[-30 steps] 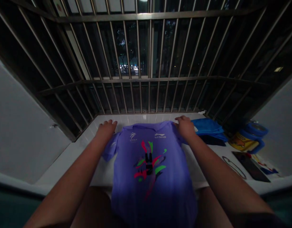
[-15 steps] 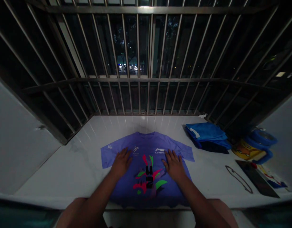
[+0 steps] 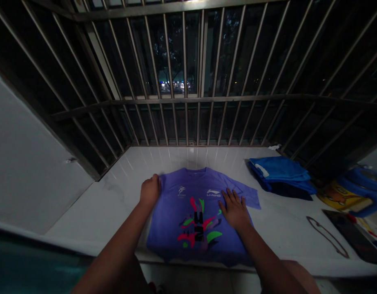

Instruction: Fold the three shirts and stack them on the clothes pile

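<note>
A purple T-shirt [image 3: 200, 183] with a bright printed front lies spread face up on the white ledge, its collar toward the window. My left hand [image 3: 150, 191] is closed at the shirt's left shoulder, where the left sleeve no longer shows spread out; the fingers seem wrapped round that sleeve. My right hand [image 3: 235, 207] lies flat on the chest beside the white logo, fingers spread. The right sleeve stretches out flat beyond it. The shirt's hem reaches the ledge's front edge.
Folded blue clothes [image 3: 280, 175] sit at the right back of the white ledge [image 3: 108, 212]. Right of them are a yellow and blue container [image 3: 344, 194], a cord loop [image 3: 327, 237] and a dark flat object [image 3: 353, 237]. Metal bars [image 3: 197, 99] close off the back.
My left hand has gone from lying flat on the chest to gripping at the left sleeve, which is no longer spread. My right hand stays on the chest. The view has shifted left.
</note>
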The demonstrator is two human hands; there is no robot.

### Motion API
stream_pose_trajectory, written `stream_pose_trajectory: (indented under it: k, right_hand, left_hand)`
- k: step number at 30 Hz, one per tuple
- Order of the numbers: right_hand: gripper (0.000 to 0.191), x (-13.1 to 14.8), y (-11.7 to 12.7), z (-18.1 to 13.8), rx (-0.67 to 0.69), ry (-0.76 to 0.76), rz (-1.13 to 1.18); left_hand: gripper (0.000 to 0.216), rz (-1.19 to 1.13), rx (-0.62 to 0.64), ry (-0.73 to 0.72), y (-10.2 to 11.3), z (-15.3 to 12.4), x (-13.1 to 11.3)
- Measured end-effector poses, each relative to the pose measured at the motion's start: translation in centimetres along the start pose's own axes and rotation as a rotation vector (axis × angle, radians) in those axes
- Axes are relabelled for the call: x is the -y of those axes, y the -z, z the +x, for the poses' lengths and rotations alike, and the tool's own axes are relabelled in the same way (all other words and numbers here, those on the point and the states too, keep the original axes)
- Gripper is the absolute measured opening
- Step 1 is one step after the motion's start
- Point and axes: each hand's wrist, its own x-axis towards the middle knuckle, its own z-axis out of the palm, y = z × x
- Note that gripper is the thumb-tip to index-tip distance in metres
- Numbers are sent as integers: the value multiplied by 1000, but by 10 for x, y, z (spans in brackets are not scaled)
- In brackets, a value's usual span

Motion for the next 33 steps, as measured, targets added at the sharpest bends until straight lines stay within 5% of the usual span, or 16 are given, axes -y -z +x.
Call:
stream_pose_trajectory:
  k: [3, 5, 9, 16, 21, 25, 28, 33]
  right_hand:
    - [68, -1, 0, 0, -11, -2, -1]
    - [67, -1, -1, -1, -21, 1, 1]
    - [66, 1, -3, -1, -36, 11, -2]
    - [60, -1, 3, 1, -77, 31, -44]
    - [50, 37, 19, -10, -156, 225, 10]
    - [51, 104, 15, -27, -63, 387, 97]
    - [46, 142, 3, -32, -15, 377, 90]
    - [19, 154, -13, -34, -45, 672, 75]
  left_hand:
    - [27, -92, 69, -366, -10, -34, -30]
    - [47, -122, 89, -516, -21, -63, -29]
    - [66, -155, 87, -299, -44, -90, 10]
    - [22, -491, 221, -128, -60, -68, 70]
    - [37, -536, 74, -146, -68, -69, 73]
    - [48, -561, 119, -304, -66, -61, 61]
    - [33, -587, 165, -381, -62, -48, 56]
    - [35, -612, 218, -376, -58, -38, 77]
